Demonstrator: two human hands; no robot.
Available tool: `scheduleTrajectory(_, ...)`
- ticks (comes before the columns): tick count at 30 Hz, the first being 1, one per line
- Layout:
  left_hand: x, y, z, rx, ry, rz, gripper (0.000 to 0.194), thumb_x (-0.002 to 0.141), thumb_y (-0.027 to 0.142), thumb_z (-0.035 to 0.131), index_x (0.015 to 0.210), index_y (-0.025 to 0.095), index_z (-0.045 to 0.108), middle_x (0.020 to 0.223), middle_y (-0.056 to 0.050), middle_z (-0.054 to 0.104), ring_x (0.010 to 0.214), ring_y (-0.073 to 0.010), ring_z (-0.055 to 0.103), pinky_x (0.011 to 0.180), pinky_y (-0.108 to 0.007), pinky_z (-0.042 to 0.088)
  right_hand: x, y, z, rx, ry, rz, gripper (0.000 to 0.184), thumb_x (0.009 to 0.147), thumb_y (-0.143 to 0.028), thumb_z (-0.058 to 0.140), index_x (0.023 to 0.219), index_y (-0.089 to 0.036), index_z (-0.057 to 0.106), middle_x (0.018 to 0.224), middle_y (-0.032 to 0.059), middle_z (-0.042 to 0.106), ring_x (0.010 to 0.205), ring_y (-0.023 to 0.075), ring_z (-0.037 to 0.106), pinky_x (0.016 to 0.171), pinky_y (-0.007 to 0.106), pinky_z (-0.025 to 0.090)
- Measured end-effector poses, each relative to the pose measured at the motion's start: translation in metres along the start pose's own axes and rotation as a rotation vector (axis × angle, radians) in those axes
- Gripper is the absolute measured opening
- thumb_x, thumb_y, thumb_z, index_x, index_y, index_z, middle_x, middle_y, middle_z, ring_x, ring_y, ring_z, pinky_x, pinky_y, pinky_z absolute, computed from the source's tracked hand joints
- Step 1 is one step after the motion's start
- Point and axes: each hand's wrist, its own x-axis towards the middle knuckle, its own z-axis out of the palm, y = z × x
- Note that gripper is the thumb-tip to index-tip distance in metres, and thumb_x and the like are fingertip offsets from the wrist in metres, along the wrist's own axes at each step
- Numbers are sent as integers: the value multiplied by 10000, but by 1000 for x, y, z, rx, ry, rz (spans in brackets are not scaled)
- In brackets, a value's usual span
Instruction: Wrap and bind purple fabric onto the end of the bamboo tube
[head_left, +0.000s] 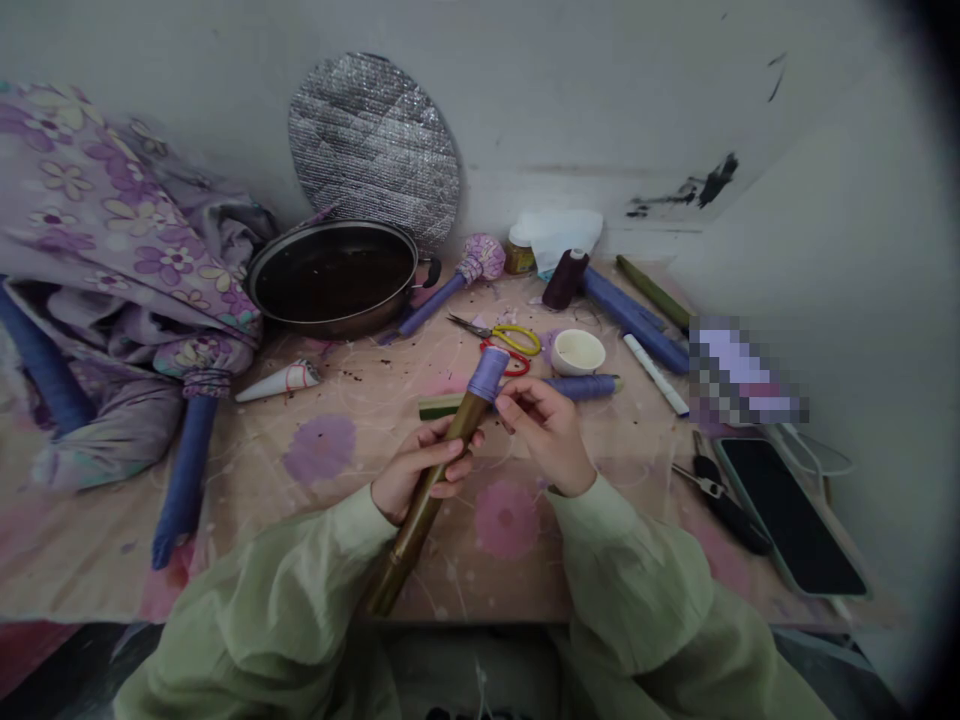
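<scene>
My left hand (426, 465) is wrapped round a brown bamboo tube (420, 520), which slants from the table's front edge up to the right. Purple wrapping (488, 374) covers the tube's upper end in tight turns. At the right edge of that wrapping, my right hand (550, 430) has thumb and fingers pressed together; what they pinch is too small to make out. Just behind it lies a purple-wrapped stick (585, 387), partly hidden by the hand. A green piece of bamboo (441, 406) lies behind my left hand. Scissors with yellow and red handles (517, 338) rest beyond the tube.
A dark pan (337, 320) stands at the back left, beside flowered cloth (150, 230) tied to purple-wrapped handles. A white bowl (578, 352), dark thread spool (565, 280), marker (654, 374) and white cone (277, 381) lie around. Keys (724, 500) and a phone (795, 515) are at right.
</scene>
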Motion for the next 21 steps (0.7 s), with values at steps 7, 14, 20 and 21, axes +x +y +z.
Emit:
scheduleTrajectory(7, 1, 0, 0, -7, 59, 27, 298, 703, 212, 671, 974, 92, 639, 850, -56, 531, 638, -77, 498, 378, -123, 371, 0, 1, -1, 11, -4, -3, 148, 808, -324, 601, 780, -182, 570, 618, -34, 506, 544, 91, 442, 523, 240, 352)
scheduleTrajectory(14, 4, -3, -5, 45, 110, 80, 290, 697, 259, 706, 927, 91, 649, 785, -65, 630, 649, -106, 575, 593, -212, 497, 1, 0, -1, 12, 7, -3, 185, 794, -363, 607, 766, -186, 565, 620, -30, 513, 539, 93, 452, 523, 244, 375)
scheduleTrajectory(20, 5, -3, -5, 45, 75, 86, 266, 739, 255, 677, 949, 100, 627, 810, -72, 654, 659, -112, 596, 620, -223, 490, 1, -1, -1, 14, 16, -26, 172, 800, -350, 607, 764, -188, 564, 620, -33, 509, 534, 87, 448, 519, 241, 383)
scheduleTrajectory(21, 5, -4, -4, 42, 72, 88, 257, 754, 255, 660, 955, 98, 623, 812, -72, 647, 664, -114, 592, 620, -227, 489, 1, -1, -1, 12, 15, -26, 176, 800, -354, 606, 762, -188, 563, 619, -32, 509, 534, 87, 448, 520, 242, 385)
